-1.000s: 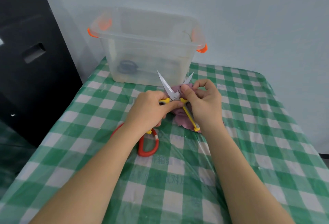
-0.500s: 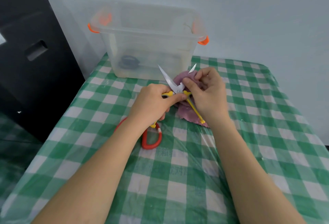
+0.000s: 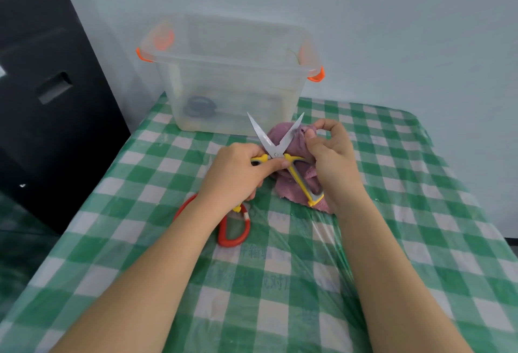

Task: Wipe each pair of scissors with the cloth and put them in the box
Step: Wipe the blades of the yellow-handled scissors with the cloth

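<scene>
Yellow-handled scissors (image 3: 276,148) stand with their blades spread wide, tips pointing up and away. My left hand (image 3: 236,174) grips one yellow handle, thumb near the pivot. My right hand (image 3: 332,160) pinches the purple cloth (image 3: 291,181) against the right blade. The cloth hangs down behind the scissors onto the table. Red-handled scissors (image 3: 234,229) lie on the table, partly hidden under my left wrist. The clear plastic box (image 3: 232,72) with orange latches stands behind, with a dark-handled pair (image 3: 199,106) showing through its wall.
The table (image 3: 280,282) wears a green-and-white checked cover under clear plastic. A black object (image 3: 47,86) stands beside the table's left edge. A pale wall rises close behind the box.
My right hand slid the cloth up along the right blade toward its tip. The blades are spread wider than a second ago. My left hand kept its hold.
</scene>
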